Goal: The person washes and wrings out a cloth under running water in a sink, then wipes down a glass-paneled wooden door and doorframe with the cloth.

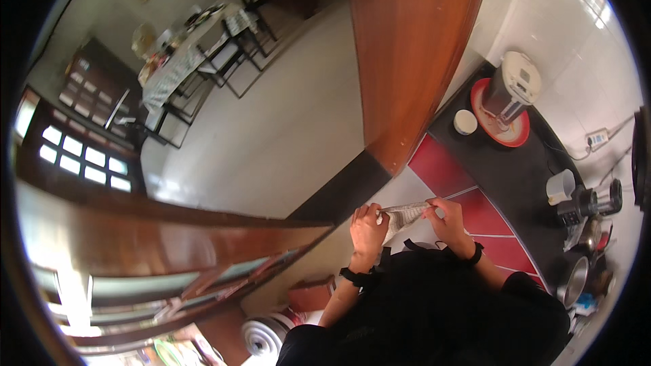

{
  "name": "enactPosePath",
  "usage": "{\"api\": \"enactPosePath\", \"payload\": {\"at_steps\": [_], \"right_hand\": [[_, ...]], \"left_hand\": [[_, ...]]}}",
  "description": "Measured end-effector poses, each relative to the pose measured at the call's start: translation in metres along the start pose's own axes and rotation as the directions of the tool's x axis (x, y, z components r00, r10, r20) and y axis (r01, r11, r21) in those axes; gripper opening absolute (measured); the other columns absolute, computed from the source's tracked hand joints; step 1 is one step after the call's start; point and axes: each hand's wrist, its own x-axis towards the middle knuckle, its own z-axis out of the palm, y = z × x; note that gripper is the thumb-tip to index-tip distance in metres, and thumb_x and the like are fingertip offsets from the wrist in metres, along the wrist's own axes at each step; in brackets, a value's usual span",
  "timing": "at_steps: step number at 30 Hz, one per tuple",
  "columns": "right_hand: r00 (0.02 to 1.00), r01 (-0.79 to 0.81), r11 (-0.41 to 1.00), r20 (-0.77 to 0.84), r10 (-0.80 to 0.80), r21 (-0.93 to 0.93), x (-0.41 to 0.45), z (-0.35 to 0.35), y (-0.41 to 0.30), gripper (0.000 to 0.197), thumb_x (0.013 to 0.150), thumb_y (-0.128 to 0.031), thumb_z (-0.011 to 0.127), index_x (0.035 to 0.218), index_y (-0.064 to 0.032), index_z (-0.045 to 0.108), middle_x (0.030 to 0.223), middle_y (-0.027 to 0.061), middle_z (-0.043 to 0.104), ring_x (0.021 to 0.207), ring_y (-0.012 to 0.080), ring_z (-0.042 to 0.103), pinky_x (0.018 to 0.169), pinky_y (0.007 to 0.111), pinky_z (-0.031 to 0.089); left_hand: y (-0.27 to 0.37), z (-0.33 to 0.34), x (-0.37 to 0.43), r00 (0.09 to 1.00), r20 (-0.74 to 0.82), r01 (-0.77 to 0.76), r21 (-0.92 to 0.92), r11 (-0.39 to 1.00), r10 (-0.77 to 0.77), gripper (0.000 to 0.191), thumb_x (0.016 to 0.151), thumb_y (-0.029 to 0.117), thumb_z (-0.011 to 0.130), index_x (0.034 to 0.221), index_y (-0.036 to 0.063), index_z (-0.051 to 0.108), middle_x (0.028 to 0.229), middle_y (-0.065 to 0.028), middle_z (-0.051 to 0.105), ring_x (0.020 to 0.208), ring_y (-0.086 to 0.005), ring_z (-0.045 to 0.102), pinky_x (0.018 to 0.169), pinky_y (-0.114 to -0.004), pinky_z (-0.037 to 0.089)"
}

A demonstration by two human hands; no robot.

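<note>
A light, grey-patterned cloth [404, 217] is stretched between my two hands, in front of my body. At its left end, my left hand [370, 229] grips a corner, fingers curled over it. My right hand [446, 219] pinches the opposite end between thumb and fingers. The cloth's upper edge runs nearly straight between them, and its lower part hangs down, partly hidden by my left hand. Dark bands are around both wrists.
On the dark countertop [488, 162] at right stand an electric hot-water dispenser [514, 81] on a red-rimmed tray [521, 134], a white bowl [465, 122], a white mug [560, 186] and a metal pan [573, 282]. A wooden door [412, 51] is ahead; a dining table [173, 68] stands beyond.
</note>
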Motion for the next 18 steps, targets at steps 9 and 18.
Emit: {"api": "enactPosePath", "payload": {"at_steps": [9,18], "right_hand": [[0.95,-0.234,0.926,-0.131,0.282,0.297,0.059,-0.008,-0.03,0.021,0.088,0.0,0.055,0.105,0.0064,0.064,0.075,0.008,0.068,0.058,0.008,0.057,0.052,0.021,0.046],[0.764,0.335,0.897,-0.474,-0.437,-0.288,0.167,-0.043,-0.011,0.045,0.075,0.01,0.058,0.12,0.0092,0.051,0.104,0.025,0.061,0.09,0.0344,0.062,0.081,0.035,0.048]], "left_hand": [[-0.014,0.025,0.109,0.995,-0.031,0.069,-0.498,0.865,-0.097,0.01,0.089,0.004,0.053,0.098,0.0053,0.056,0.065,-0.013,0.064,0.056,-0.0269,0.064,0.051,-0.035,0.049],[0.061,0.026,0.257,0.947,-0.32,-0.181,-0.534,0.826,0.001,0.016,0.092,0.003,0.053,0.107,-0.0024,0.054,0.091,-0.0112,0.061,0.085,-0.0173,0.058,0.075,-0.03,0.048]]}}
